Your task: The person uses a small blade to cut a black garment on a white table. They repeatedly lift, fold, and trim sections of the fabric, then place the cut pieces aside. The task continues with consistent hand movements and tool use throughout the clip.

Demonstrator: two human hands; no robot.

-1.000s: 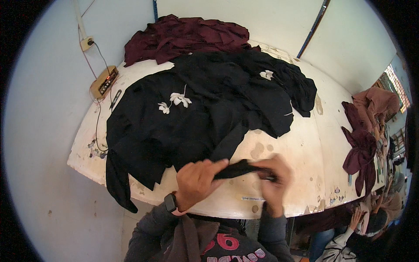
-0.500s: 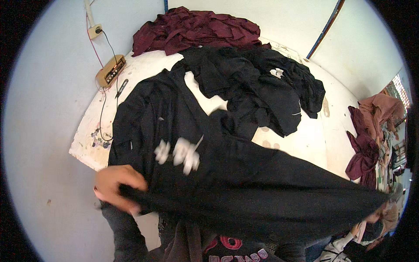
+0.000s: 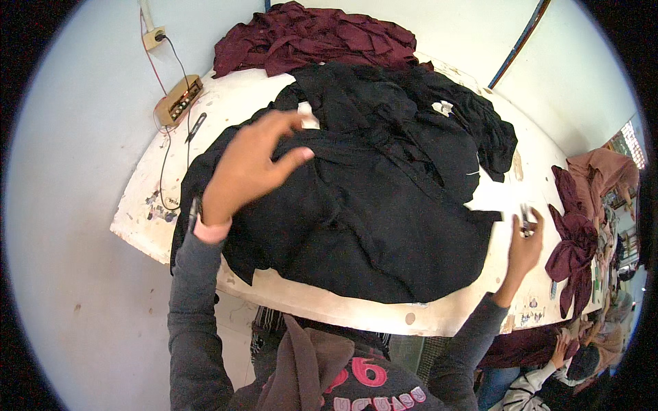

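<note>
My left hand (image 3: pixel 255 164) is open, thumb and fingers apart, above the upper left of a large black cloth (image 3: pixel 356 233) spread over the table (image 3: pixel 411 315). At the cloth's right edge, my right hand (image 3: pixel 522 246) holds a small metal tool, too blurred to identify. More bunched black fabric (image 3: pixel 432 144) lies behind, with a small white flower-like piece (image 3: pixel 443 107) on it. The two larger white flower pieces seen earlier are out of sight.
Maroon cloth (image 3: pixel 315 34) is heaped at the back. A tan electrical box (image 3: pixel 178 99) with wires and a black slim tool (image 3: pixel 195 128) are at left. At right lie maroon (image 3: pixel 569 240) and brown fabrics (image 3: pixel 596 168); a co-worker's hand (image 3: pixel 561 349) shows below.
The black cloth was pulled across toward me and now lies turned on the table, the white flowers hidden. My left hand has let go and moved up; my right hand has moved right.
</note>
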